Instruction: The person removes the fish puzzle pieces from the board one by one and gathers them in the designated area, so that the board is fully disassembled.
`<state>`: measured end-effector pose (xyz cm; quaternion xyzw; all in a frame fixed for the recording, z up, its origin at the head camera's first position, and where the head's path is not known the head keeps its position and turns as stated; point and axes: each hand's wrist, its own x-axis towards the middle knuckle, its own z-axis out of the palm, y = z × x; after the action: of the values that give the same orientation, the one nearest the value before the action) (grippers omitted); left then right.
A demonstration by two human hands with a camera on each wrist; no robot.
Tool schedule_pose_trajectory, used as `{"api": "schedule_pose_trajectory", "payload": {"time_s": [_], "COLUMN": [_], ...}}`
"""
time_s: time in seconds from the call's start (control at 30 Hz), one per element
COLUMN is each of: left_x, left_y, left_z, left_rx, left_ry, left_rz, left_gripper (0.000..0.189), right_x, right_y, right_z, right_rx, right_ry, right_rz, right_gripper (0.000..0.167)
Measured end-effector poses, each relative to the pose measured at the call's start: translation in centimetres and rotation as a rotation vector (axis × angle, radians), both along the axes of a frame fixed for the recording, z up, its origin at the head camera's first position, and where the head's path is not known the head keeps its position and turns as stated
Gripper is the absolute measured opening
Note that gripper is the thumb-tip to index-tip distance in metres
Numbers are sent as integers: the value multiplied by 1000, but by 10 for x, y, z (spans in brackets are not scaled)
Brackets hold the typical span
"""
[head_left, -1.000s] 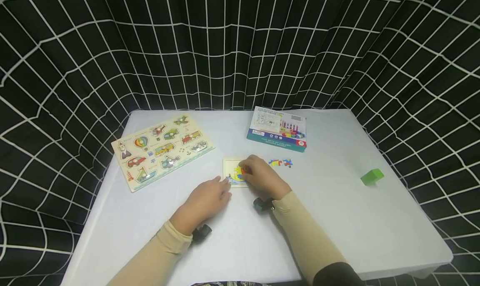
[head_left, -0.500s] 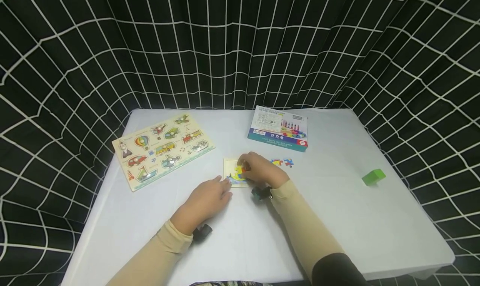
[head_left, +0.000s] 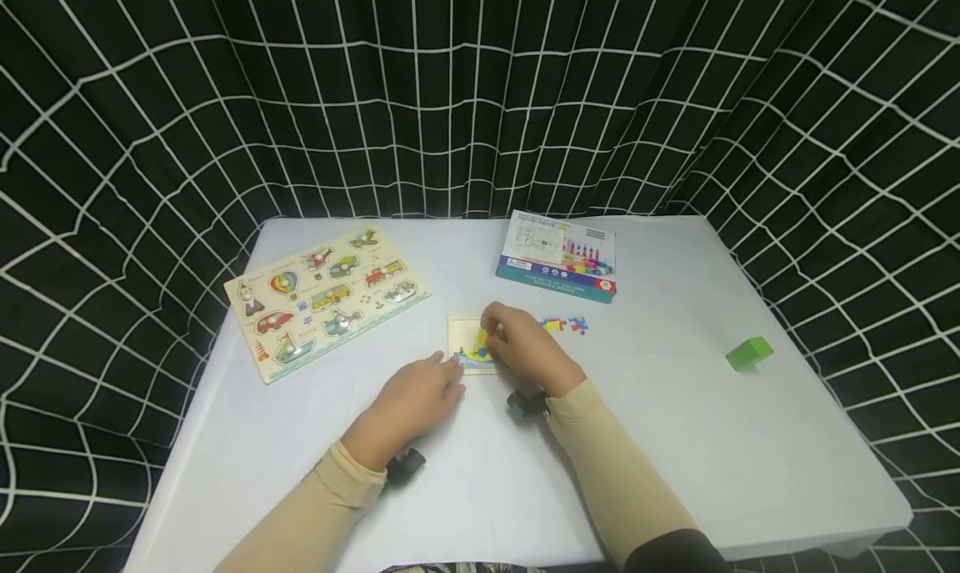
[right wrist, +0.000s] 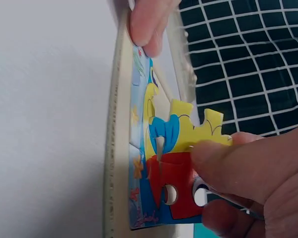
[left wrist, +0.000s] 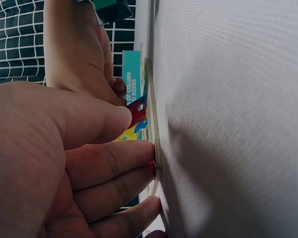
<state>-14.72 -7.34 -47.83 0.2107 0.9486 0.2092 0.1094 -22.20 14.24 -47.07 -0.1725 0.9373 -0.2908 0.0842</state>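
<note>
My right hand (head_left: 528, 348) pinches a yellow, red and blue jigsaw piece (right wrist: 181, 183) between thumb and fingers. In the right wrist view the piece stands tilted above the small wooden puzzle tray (head_left: 461, 327), low by the fitted pieces. A strip of fitted pieces (head_left: 471, 363) with blue sea and a yellow shape lies along the tray's near side. The fingertips of my left hand (head_left: 416, 398) rest at the tray's near left corner, its fingers relaxed. In the left wrist view the tray (left wrist: 154, 114) shows edge-on beyond that hand. My right fingers hide part of the tray's right side.
Loose jigsaw pieces (head_left: 566, 325) lie right of the tray. Behind them is a flat product box (head_left: 557, 258). A large vehicle puzzle board (head_left: 326, 302) lies at the left. A green block (head_left: 749, 354) sits on the right of the white-covered table (head_left: 652, 439).
My right hand dips slightly toward me and then shifts a little right, with the jigsaw piece turning in its fingers. My left hand stays in place on the tray.
</note>
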Motion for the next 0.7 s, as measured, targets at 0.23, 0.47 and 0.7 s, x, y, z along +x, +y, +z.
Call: {"api": "schedule_pose_trajectory", "payload": {"time_s": [0.23,0.47,0.7], "left_x": [1,0,1], "left_y": [0,0,0], "left_z": [1,3,4], "left_rx": [1,-1,2], "left_ry": [-2,-11,-7], "left_rz": [0,8,-1], "left_gripper": [45,46,45], "right_x": [2,0,0], "right_y": [-1,-3,-6], "right_z": [-4,-7,-7], "right_rx": [2,7,31], "right_ry": [30,41,33], "right_rz": [-17,-40,-66], "right_gripper": [22,26,30]}}
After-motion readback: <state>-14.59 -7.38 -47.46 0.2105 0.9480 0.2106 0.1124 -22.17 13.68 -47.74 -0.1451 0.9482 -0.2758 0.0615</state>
